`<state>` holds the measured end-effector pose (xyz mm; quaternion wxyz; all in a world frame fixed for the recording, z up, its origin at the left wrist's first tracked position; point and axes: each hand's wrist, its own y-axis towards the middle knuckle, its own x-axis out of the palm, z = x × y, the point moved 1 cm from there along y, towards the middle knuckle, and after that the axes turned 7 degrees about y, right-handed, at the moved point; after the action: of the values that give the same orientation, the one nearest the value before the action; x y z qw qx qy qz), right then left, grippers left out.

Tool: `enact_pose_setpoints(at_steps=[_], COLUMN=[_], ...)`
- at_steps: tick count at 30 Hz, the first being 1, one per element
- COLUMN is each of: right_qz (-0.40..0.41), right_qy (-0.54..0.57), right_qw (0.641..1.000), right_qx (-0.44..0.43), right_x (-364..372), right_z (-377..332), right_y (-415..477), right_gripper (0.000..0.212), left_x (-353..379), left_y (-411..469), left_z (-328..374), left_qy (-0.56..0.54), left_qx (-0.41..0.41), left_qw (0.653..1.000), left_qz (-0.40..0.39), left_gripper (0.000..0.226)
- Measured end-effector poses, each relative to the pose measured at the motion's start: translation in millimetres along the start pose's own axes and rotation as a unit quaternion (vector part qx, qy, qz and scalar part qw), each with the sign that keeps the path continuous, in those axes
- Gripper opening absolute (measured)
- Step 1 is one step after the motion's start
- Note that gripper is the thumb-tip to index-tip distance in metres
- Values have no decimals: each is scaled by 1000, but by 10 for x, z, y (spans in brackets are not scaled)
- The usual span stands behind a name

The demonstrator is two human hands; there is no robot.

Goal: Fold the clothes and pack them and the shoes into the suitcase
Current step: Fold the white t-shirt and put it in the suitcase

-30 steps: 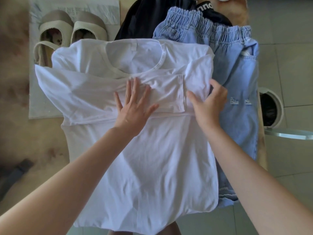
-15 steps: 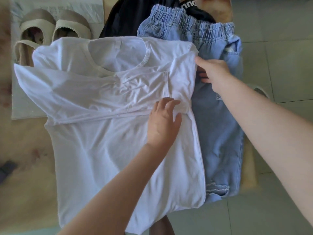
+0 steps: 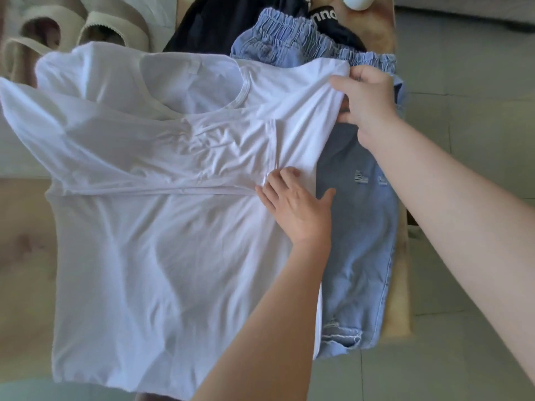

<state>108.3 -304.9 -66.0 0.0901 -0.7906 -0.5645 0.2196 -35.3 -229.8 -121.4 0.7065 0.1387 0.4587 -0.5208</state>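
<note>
The white T-shirt [image 3: 162,241] is lying flat on the table [image 3: 23,233]. Its long axis is running from the collar at the far edge to the hem at the near edge. One sleeve is lying folded across the chest.

The right hand [image 3: 367,99] is at the far right corner of the shirt. Its fingers are curling around the shoulder cloth and gripping it, and the cloth is pulling into tight lines from there. The left hand [image 3: 298,206] is resting on the shirt near its right side edge, just below the folded sleeve. Its fingers are almost straight and are pressing the cloth down, holding nothing.

So the gripped shoulder is lying beyond the left hand and to its right, and the wide body of the shirt is lying to the left of both hands. I think the right side is going to be turned over toward the left, with the left hand marking the fold line.

The jeans [image 3: 359,241] are lying just beside the shirt, along the right edge of the table, partly under it. The shoes [image 3: 95,27] are standing at the far left corner and a dark garment [image 3: 220,24] at the far edge. The suitcase is not showing.
</note>
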Motion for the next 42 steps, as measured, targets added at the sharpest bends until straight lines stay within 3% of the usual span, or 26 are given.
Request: enact_pose_setpoints(at_steps=[4,8,18,23,29,37,42], right_qz=[-5,3,-55,-106,-145,-90,-57], right_qy=[3,45,79,81,61,5,-39], right_qw=[1000,999,995,990,987,995,996], right_qx=[-5,14,-10,-34,-29,-37,-62], right_x=[-41,-52,289,809,1697,2936,3362], right_z=[-46,-28,-257,-434,-472,-362,-352], right_y=[-32,-41,-277,-579,-994,-1381,-1535], right_gripper=[12,12,6,8,10,6,26], left_x=[7,-78,-544,-977,-1543,-2080,-2291], left_y=[43,7,-121,-144,-28,429,634], left_z=[-61,-88,-404,-576,-1141,-2009,-2366], left_qy=[3,-97,-290,-359,-381,-380,-376], left_qx=[5,-7,-17,-122,-186,-211,-207], left_qw=[999,994,957,925,905,897,900], left_qz=[33,41,16,2,33,78,74], left_gripper=[44,28,14,15,16,17,17])
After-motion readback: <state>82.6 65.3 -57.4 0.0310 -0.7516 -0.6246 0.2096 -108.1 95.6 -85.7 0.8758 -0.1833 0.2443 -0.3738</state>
